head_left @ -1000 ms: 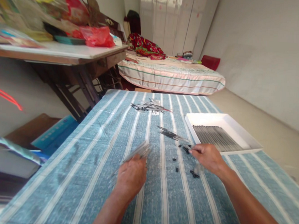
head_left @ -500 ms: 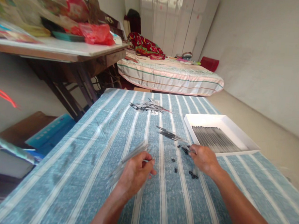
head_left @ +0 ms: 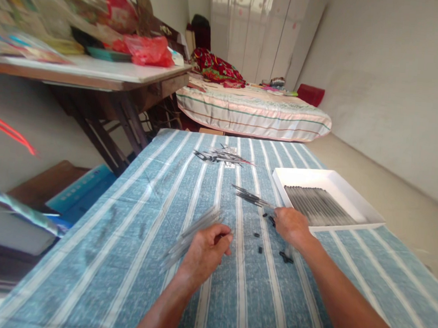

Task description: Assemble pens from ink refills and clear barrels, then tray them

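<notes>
Beside a pile of clear thin tubes (head_left: 191, 234), my left hand (head_left: 207, 248) is closed in a pinch; what it holds, if anything, is too small to name. My right hand (head_left: 292, 226) has its fingers together at the near end of a bundle of thin dark rods (head_left: 250, 196), just left of the white box; its fingertips are partly hidden. Small black caps (head_left: 286, 257) lie below my right hand, and single black pieces (head_left: 260, 250) lie between the hands. The white box (head_left: 364, 225) holds a row of dark-topped tubes (head_left: 316, 203).
A striped blue cloth (head_left: 158, 179) covers the table. Farther back lies a loose pile of dark thin parts (head_left: 219, 155). At the left stands a side table (head_left: 109, 71) with plastic bags on it; a bed (head_left: 253, 109) is beyond.
My right hand has moved slightly left, from the black caps to the end of the rod bundle. My left hand stays pinched beside the tubes. The view has shifted slightly.
</notes>
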The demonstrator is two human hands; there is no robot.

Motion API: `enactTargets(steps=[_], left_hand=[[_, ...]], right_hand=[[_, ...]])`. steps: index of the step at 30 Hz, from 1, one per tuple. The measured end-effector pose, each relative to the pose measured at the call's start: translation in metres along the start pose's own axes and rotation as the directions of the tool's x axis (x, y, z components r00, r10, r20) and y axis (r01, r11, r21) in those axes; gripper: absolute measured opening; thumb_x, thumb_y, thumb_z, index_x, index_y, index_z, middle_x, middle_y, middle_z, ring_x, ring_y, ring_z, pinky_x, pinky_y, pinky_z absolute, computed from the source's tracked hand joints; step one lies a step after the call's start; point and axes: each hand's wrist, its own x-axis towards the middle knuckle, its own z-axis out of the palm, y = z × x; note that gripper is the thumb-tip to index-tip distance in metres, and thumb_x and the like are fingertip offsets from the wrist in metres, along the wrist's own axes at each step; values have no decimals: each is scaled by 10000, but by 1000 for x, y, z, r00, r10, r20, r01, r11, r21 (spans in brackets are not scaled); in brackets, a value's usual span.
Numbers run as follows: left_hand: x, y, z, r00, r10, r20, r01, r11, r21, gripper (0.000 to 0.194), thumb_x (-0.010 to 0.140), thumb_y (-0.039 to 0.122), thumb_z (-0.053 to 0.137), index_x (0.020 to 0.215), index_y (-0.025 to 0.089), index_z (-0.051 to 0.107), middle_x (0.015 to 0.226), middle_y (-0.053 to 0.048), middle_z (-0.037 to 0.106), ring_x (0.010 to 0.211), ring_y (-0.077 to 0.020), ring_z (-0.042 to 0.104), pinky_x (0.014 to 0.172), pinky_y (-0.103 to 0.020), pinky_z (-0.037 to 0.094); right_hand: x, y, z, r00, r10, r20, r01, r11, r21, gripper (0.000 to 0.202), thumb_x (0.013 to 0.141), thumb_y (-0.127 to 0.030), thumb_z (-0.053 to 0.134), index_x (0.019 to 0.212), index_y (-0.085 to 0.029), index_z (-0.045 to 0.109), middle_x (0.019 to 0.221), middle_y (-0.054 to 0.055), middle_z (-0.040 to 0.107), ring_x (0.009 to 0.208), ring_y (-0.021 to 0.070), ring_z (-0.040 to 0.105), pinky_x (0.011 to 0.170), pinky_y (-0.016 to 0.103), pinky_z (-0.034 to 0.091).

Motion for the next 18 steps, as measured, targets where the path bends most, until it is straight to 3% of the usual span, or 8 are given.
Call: enactTargets(steps=[9, 13, 18], left_hand=[[3, -7, 2, 999, 18, 38, -22, 994, 109, 168, 719, 340, 520, 746, 218, 632, 516, 35, 586, 456, -131, 503, 469, -247, 377], [4, -10, 2, 999, 28, 37, -33, 992, 121, 156, 722, 333, 522, 749, 221, 627, 509, 38, 587, 470, -134, 521, 494, -253, 400], [3, -9, 3, 999, 27, 39, -32, 992, 122, 153, 720, 330, 526, 734, 211, 621, 495, 39, 576, 453, -129, 497, 481, -252, 392]], right_hand=[[-3, 0, -6, 1000, -23, 17, 23, 999, 29, 246, 845, -324, 456, 970, -216, 639, 931, 113, 680, 876, 237, 639, 657, 279, 441], [-2, -7, -8, 996, -90, 1, 90, 995, 38, 256, 856, -308, 441, 1021, -244, 626, 948, 94, 679, 890, 223, 636, 665, 269, 434], [5, -11, -8, 988, -154, -2, 154, 987, 39, 241, 843, -286, 449, 954, -233, 656, 929, 94, 687, 898, 236, 637, 668, 275, 438]])
